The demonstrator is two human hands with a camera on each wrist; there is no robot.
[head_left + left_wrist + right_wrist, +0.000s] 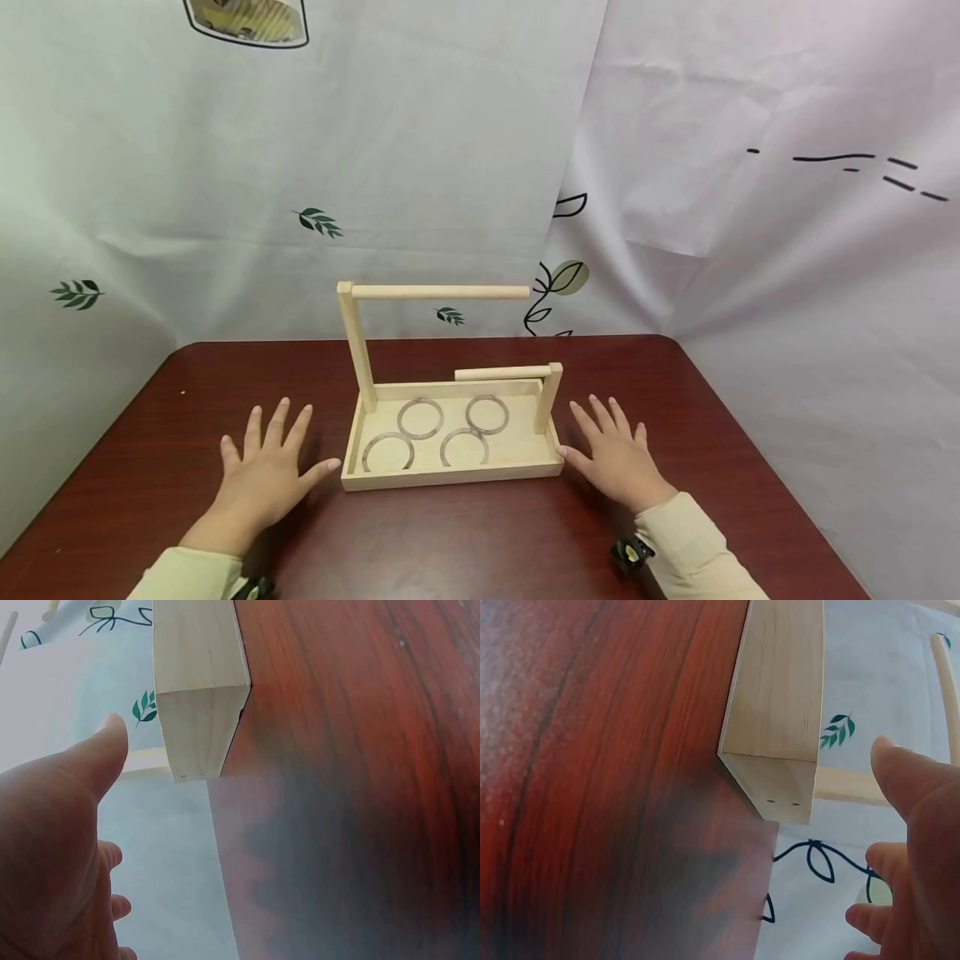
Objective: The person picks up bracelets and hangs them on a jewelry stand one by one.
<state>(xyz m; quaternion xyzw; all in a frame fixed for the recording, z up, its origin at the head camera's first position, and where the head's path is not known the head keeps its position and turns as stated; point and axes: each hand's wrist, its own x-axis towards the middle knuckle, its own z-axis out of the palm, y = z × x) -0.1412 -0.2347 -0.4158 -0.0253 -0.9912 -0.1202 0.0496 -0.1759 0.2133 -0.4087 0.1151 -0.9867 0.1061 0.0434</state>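
Tray [450,475] sits lengthwise between left hand [266,471] and right hand [615,458] — both grips flat, empty, thumbs beside its ends.

left hand [262,475] flat, right hand [617,457] flat, fingers spread

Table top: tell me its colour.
The table is dark reddish-brown with a wood grain, clearest in the head view.

Dark red wooden table [150,467], leaf-printed white backdrop [450,150]
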